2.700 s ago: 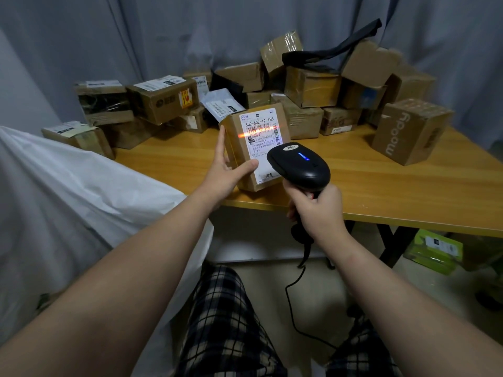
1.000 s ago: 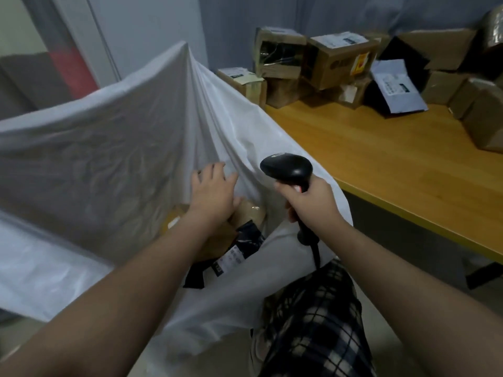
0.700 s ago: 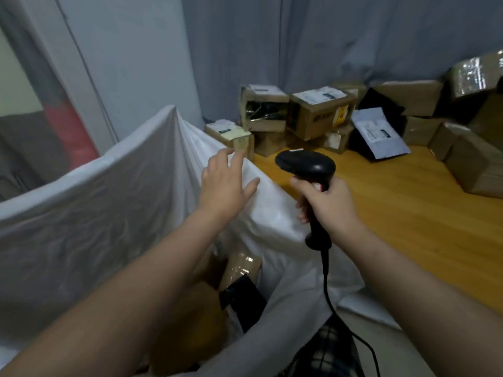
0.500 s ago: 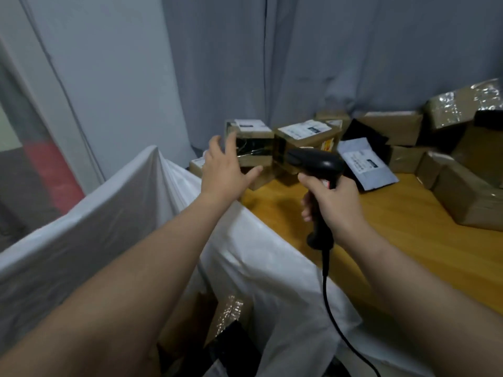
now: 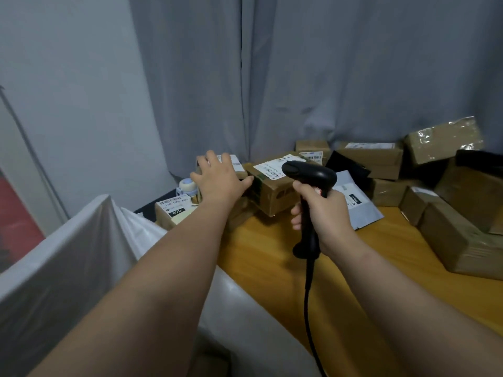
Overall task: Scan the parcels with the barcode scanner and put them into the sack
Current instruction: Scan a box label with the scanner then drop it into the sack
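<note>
My left hand [image 5: 219, 179] is stretched out with fingers spread over a taped brown parcel [image 5: 236, 167] at the table's far left; whether it grips the box is not clear. My right hand [image 5: 324, 213] holds the black barcode scanner [image 5: 309, 174] upright by its handle, its cable hanging down. Beside my left hand stands a labelled cardboard box [image 5: 272, 186]. A small flat parcel marked 070 [image 5: 174, 209] lies lower left. The white sack [image 5: 81, 254] fills the lower left, its rim against the table edge.
Several more cardboard parcels [image 5: 446, 140] are piled along the back and right of the wooden table [image 5: 381, 268]. A grey mailer bag [image 5: 359, 205] and a black bag [image 5: 345, 164] lie behind the scanner. A grey curtain hangs behind.
The parcel I scanned went into the sack and my left hand let it go. That hand then rose out and reached across to the boxes at the table's far left. The scanner stayed in my right hand.
</note>
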